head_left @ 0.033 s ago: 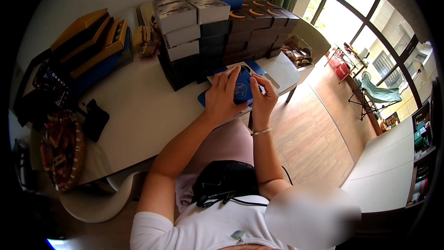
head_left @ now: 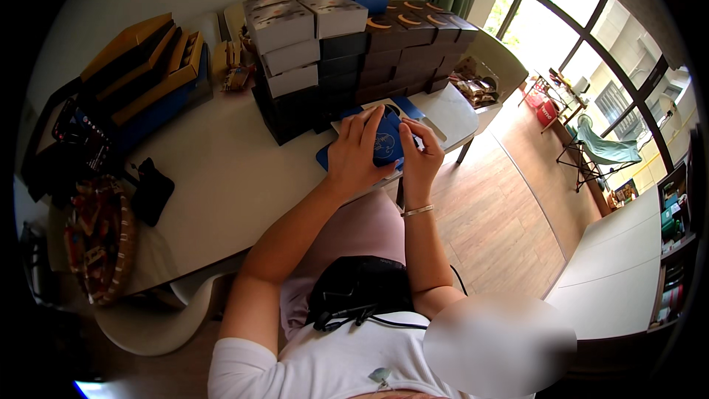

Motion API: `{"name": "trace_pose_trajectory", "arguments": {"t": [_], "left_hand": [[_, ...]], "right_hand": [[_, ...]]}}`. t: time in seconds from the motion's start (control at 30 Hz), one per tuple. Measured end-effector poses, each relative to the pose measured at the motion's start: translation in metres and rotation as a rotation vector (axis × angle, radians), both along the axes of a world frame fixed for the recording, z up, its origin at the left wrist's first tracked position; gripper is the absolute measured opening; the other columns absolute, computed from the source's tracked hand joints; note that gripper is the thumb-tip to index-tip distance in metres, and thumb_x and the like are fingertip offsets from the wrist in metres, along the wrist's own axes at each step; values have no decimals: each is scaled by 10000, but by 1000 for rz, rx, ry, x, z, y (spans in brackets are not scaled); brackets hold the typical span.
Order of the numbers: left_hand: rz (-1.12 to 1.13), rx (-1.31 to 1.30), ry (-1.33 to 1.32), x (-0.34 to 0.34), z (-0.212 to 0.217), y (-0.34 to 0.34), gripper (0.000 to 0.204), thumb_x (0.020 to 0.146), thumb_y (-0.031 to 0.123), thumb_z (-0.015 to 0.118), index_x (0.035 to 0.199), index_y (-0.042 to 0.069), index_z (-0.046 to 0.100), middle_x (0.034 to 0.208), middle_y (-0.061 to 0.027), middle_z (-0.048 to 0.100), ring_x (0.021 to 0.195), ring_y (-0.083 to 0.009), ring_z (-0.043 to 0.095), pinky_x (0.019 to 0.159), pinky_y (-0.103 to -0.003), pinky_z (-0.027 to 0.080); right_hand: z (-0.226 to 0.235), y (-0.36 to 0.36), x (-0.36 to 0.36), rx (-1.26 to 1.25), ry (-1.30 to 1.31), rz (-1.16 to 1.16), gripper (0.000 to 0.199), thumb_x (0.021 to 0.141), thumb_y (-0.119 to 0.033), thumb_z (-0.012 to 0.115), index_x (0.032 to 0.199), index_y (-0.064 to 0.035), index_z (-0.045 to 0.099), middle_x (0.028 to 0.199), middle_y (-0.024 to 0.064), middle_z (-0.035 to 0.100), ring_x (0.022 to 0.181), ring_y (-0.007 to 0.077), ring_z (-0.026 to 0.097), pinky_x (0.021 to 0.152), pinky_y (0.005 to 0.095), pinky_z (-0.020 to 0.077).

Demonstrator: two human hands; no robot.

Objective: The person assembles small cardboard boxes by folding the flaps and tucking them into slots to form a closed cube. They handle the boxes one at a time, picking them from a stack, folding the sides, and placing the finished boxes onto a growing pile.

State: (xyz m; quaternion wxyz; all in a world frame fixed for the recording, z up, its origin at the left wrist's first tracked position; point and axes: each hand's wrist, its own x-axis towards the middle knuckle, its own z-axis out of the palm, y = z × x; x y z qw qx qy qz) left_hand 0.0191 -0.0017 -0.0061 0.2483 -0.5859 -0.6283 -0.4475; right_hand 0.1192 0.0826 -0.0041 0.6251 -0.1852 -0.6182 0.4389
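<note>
A blue cardboard piece point(head_left: 385, 145) with a pale printed drawing is between my hands at the table's right end; its exact shape is partly covered. My left hand point(head_left: 354, 151) spans it, fingers at the far edge and thumb at the near edge. At its right edge my right hand point(head_left: 421, 159) pinches with thumb and fingers. More blue card point(head_left: 323, 157) shows under my left wrist, and a blue-and-white flat piece point(head_left: 413, 109) lies just beyond my fingers.
Behind my hands stand stacked white boxes point(head_left: 284, 33), dark brown boxes point(head_left: 399, 55) and black boxes point(head_left: 284, 114). Opened yellow-lined boxes point(head_left: 148, 59), a black pouch point(head_left: 153, 192) and a basket of wrapped packets point(head_left: 100, 244) are on the left. A bin of packets point(head_left: 476, 89) is at right.
</note>
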Motion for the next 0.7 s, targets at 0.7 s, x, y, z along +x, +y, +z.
{"name": "trace_pose_trajectory", "arguments": {"t": [0.7], "left_hand": [[-256,78,-423,-11,-2,4,853,647,298,879,1342,125,417,1200,-158,529,1065,-320,589,859,-416,520]], "right_hand": [[-3,3,10,197,-141,225,355,820,-66,759,1170,-70,702,1293,124,616,1162,231,613,870,328,567]]}}
